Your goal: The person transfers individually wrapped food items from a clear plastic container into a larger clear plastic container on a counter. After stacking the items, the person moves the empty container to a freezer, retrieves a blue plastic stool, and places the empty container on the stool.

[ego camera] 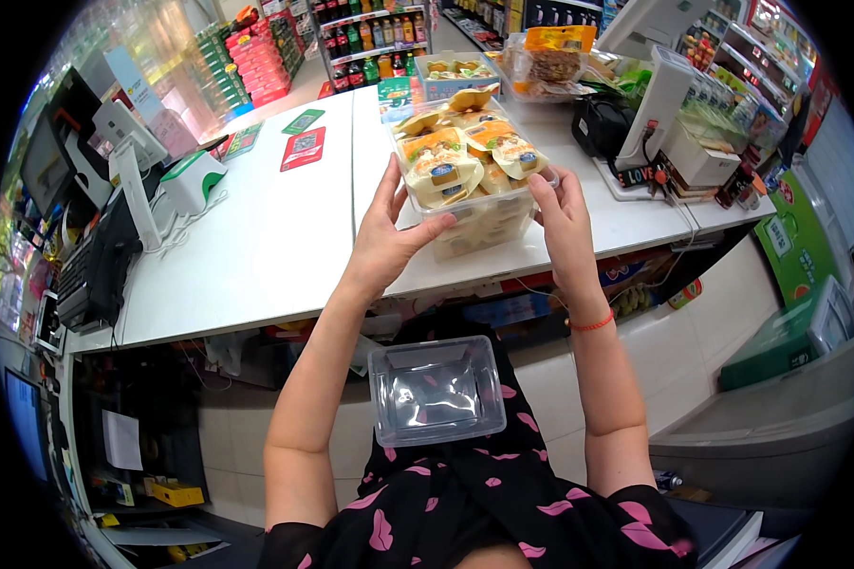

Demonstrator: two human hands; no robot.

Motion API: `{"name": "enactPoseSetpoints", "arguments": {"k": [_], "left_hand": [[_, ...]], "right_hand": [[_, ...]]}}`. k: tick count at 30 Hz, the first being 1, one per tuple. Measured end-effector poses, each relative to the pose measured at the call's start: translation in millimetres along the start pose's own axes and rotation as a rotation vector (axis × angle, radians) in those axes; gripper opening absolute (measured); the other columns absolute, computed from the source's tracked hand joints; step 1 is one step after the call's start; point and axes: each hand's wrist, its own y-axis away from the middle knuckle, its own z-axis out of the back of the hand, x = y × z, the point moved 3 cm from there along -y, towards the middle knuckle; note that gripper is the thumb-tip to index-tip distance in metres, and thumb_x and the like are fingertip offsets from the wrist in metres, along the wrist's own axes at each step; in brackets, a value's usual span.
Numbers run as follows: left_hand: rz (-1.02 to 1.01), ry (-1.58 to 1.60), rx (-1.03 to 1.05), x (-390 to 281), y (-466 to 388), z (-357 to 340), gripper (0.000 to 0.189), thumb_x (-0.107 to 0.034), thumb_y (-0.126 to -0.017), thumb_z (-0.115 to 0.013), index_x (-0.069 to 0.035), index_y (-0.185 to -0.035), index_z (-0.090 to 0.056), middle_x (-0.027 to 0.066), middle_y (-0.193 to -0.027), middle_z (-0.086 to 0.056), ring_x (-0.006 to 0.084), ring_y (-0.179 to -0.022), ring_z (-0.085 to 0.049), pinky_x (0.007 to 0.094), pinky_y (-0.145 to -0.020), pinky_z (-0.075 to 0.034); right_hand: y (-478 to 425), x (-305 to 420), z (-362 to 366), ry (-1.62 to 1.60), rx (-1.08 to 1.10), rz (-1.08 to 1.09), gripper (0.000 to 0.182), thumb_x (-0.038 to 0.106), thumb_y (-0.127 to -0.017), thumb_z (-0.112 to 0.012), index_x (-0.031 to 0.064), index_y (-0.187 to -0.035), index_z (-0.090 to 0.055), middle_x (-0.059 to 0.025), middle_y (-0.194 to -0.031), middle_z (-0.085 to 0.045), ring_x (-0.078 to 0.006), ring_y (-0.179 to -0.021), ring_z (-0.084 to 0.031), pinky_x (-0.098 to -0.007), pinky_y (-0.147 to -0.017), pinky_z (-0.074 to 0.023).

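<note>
A clear plastic tub (pixel 487 224) filled with individually wrapped snack packets (pixel 441 167) stands on the white counter (pixel 277 235). My left hand (pixel 391 235) grips its near left corner, the thumb laid along the rim. On the right side my right hand (pixel 563 220) holds the rim, with its thumb on top near a packet. The packets are heaped above the rim. In my lap, on black cloth with pink lip prints, rests a second clear plastic container (pixel 438 395) with nothing inside.
Behind the tub is a blue carton (pixel 455 75) of packets. Bagged snacks (pixel 551 60) and a white display stand (pixel 651 107) occupy the right side. A red code card (pixel 303 149) lies mid-counter. At left are a green-and-white device (pixel 193 181) and a black keyboard (pixel 89 270).
</note>
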Motion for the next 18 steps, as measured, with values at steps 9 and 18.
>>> {"name": "enactPoseSetpoints", "arguments": {"k": [9, 18], "left_hand": [[-0.028, -0.027, 0.025, 2, -8, 3, 0.102, -0.012, -0.082, -0.078, 0.003, -0.155, -0.008, 0.0211, -0.157, -0.025, 0.0279, -0.145, -0.028, 0.0376, -0.117, -0.026], [-0.097, -0.070, 0.069, 10, -37, -1, 0.098, -0.011, -0.083, -0.075, -0.011, -0.158, -0.013, 0.0186, -0.158, -0.025, 0.0288, -0.144, -0.029, 0.0396, -0.115, -0.030]], "right_hand": [[0, 15, -5, -0.069, 0.097, -0.111, 0.048, 0.024, -0.101, -0.054, -0.0055, -0.138, -0.044, -0.0098, -0.126, -0.058, -0.0138, -0.116, -0.053, -0.0274, -0.101, -0.0392], [-30, 0, 4, -0.074, 0.061, -0.181, 0.044, 0.027, -0.097, -0.053, 0.0081, -0.136, -0.052, -0.0007, -0.126, -0.060, -0.0104, -0.113, -0.052, -0.0312, -0.095, -0.0355]]}}
